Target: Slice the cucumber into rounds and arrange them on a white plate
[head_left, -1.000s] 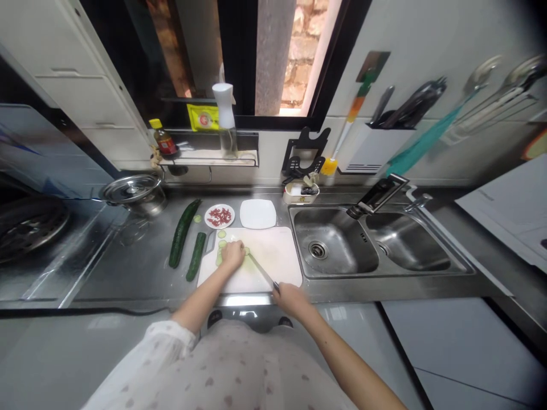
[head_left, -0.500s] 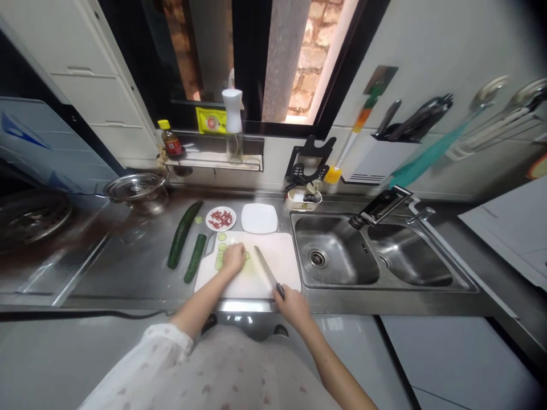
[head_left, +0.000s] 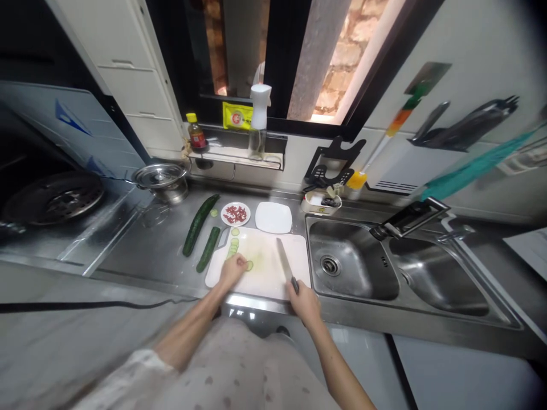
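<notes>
My left hand (head_left: 233, 271) is over the left part of a white cutting board (head_left: 269, 285), its fingertips pinched at the edge of a round cucumber slice (head_left: 250, 266). Just behind that hand, several cucumber slices (head_left: 233, 245) lie overlapped in a row. The handle of a kitchen knife (head_left: 285, 259) is wrapped in my right hand (head_left: 305, 302) by the board's right front corner. Its blade points away from me, low over the board. Left of the board lie a cut cucumber (head_left: 208, 249) and a longer cucumber (head_left: 200, 224).
Behind the board are a small plate of chopped red pieces (head_left: 235, 214) and a white square plate (head_left: 273, 217). A double steel sink (head_left: 350, 267) with a black faucet (head_left: 408, 218) is to the right. A lidded steel pot (head_left: 161, 181) stands back left.
The view has swung, shifting the scene rightward. My left hand has drawn back toward me along the board, uncovering more of the slice row. The knife stays in my right hand.
</notes>
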Demonstrator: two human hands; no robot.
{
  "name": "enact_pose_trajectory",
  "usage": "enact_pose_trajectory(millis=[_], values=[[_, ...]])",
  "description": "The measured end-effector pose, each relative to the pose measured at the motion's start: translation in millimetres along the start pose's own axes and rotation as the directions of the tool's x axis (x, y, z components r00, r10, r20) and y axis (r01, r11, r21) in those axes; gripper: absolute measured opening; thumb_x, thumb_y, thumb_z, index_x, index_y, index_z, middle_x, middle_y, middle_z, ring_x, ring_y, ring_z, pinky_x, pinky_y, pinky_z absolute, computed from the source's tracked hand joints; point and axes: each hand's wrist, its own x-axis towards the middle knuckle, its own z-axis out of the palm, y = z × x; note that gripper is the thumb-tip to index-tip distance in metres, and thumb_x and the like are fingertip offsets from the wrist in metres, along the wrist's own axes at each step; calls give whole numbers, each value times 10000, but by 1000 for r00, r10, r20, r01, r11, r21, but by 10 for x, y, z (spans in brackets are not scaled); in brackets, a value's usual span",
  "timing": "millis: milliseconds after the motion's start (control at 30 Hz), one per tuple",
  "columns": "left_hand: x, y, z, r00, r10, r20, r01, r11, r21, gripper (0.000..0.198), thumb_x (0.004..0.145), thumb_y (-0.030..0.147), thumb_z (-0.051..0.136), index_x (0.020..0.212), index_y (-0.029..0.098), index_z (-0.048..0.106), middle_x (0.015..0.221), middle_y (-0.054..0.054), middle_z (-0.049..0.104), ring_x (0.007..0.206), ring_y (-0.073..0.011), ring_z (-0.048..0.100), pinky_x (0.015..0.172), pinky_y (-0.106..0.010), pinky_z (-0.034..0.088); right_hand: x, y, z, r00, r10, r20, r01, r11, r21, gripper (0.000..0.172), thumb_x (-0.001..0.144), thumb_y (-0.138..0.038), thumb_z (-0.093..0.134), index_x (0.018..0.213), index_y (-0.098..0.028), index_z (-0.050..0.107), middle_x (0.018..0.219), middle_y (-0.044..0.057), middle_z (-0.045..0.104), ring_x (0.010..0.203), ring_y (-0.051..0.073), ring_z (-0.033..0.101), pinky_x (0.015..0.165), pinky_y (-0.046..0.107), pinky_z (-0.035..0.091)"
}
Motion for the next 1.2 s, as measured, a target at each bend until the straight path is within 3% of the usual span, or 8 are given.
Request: enact_pose_trajectory(millis=[200,333,767,1200], values=[[-39,-302,-290,986,-91,-141,96,995,27,118,726,294,664,737,181,634,708,17,664,669,-122,593,592,-195,367,22,-7,-3,1000,-7,8,8,999,-39,444,963,-488,330,1074,-179,630,995,133,709,984,234,651,714,258,403],[16,-390,-375,976,-115,-187,132,988,83,81,729,250,653,781,187,651,742,9,684,687,-125,605,590,-194,360,33,-11,8,1000,-9,18,10,998,-59,456,960,-497,327,1089,-179,628,1004,136,709,999,242,647,726,264,409],[41,-364,-341,983,-23,-180,85,934,348,92,818,246,560,822,215,647,834,-27,691,774,-166,611,620,-232,347,18,19,55,1000,-9,25,11,999,-52,448,961,-490,333,1067,-178,637,989,135,710,981,228,651,725,255,412],[25,-383,-339,985,36,-170,27,935,355,125,827,233,563,890,206,668,960,-41,692,879,-181,620,704,-242,405,28,48,120,999,-2,43,4,999,-38,457,964,-490,313,1088,-183,629,1028,130,702,980,223,648,735,260,417]])
